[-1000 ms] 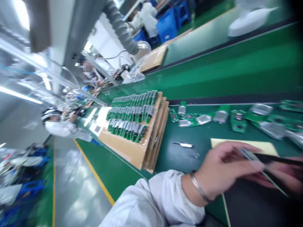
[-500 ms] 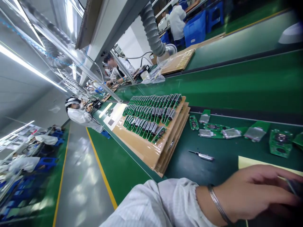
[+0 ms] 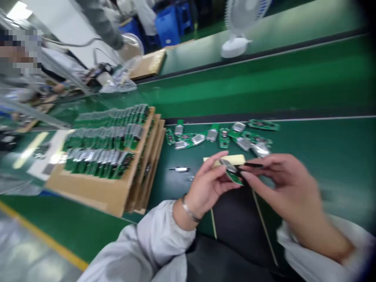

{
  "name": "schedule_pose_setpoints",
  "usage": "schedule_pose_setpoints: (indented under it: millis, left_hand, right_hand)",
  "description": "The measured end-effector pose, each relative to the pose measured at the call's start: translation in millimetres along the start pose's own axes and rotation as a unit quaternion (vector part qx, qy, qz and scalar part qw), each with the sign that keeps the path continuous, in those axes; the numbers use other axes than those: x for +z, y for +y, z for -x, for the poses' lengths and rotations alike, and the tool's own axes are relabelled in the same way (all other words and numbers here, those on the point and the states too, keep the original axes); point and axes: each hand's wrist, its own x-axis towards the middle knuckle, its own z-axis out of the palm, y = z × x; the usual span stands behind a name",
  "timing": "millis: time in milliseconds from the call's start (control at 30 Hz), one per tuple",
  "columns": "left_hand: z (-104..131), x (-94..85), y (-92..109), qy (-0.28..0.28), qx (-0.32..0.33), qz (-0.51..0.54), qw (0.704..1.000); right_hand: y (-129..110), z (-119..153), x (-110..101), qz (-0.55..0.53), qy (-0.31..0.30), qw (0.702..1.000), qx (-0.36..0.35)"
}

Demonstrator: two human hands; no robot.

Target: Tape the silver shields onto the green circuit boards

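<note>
My left hand (image 3: 204, 192) pinches a small green circuit board (image 3: 234, 178) with a silvery block on it, holding it tilted above a dark mat (image 3: 239, 215). From the other side, my right hand (image 3: 290, 192) grips a thin black tool (image 3: 253, 165) whose inner end meets the board; blur hides its exact kind. Behind both hands lies a pale yellow strip (image 3: 236, 159). Farther back, several loose green boards with silvery blocks, among them one board (image 3: 212, 133), are scattered on the green bench. A small silver pen-like tool (image 3: 179, 169) rests left of my left hand.
At the left, stacked cardboard trays (image 3: 117, 196) carry rows of upright circuit boards (image 3: 96, 156). A raised green ledge (image 3: 249, 86) runs behind the bench, with a white fan (image 3: 235, 47) on it. People in white coats are farther back.
The view has swung right and down, bringing my right hand, the fan and more loose boards into sight. My left hand now shows clearly with the board in its fingers.
</note>
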Motion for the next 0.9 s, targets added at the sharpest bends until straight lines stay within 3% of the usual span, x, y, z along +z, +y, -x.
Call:
schedule_pose_setpoints:
  millis: [633,700,800,900]
  left_hand:
    - [-1.3,2.4,-3.0,0.032,0.011,-0.068,0.997]
    - [-0.5,2.9,-2.2,0.030,0.010,-0.080,0.996]
    - [0.8,3.2,-0.5,0.018,0.002,-0.093,0.995]
    - [1.1,3.3,0.7,-0.003,-0.012,-0.095,0.995]
  right_hand:
    - [-5.8,-5.8,8.9,0.203,-0.024,0.967,-0.151]
    - [-7.0,-6.5,9.2,0.159,-0.027,0.979,-0.125]
    - [-11.5,-9.4,8.1,0.041,-0.049,0.997,-0.030]
    - [-15.9,-13.4,5.7,-0.065,-0.091,0.991,0.069]
